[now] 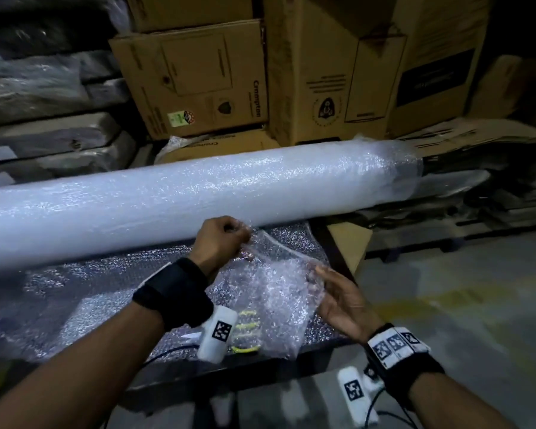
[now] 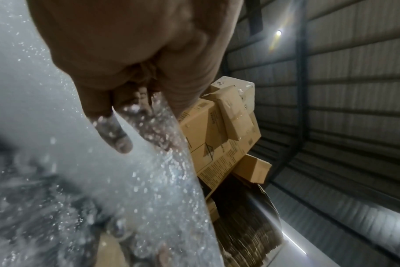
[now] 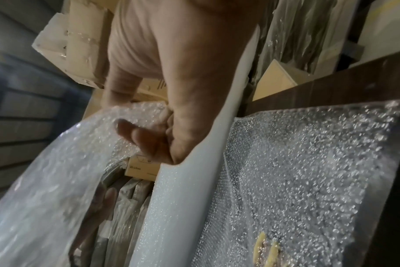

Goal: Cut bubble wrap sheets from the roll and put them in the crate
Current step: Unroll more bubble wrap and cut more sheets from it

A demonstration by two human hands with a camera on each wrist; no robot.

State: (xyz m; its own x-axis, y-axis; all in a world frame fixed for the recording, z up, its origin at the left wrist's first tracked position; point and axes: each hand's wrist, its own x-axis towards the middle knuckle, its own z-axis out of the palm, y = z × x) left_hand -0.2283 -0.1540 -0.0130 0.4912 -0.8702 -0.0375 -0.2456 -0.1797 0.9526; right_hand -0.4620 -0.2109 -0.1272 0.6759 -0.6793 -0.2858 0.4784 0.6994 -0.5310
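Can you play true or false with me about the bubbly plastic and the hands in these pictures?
1. Both hands hold one small clear bubble wrap sheet. True: the left hand pinches its top corner and the right hand holds its right edge.
2. The long white bubble wrap roll stands upright. False: it lies on its side across the dark table.
3. Brown cardboard boxes are stacked behind the roll. True.
4. The left hand holds scissors. False: its grip holds only bubble wrap.
5. A crate sits on the table. False: no crate shows in any view.
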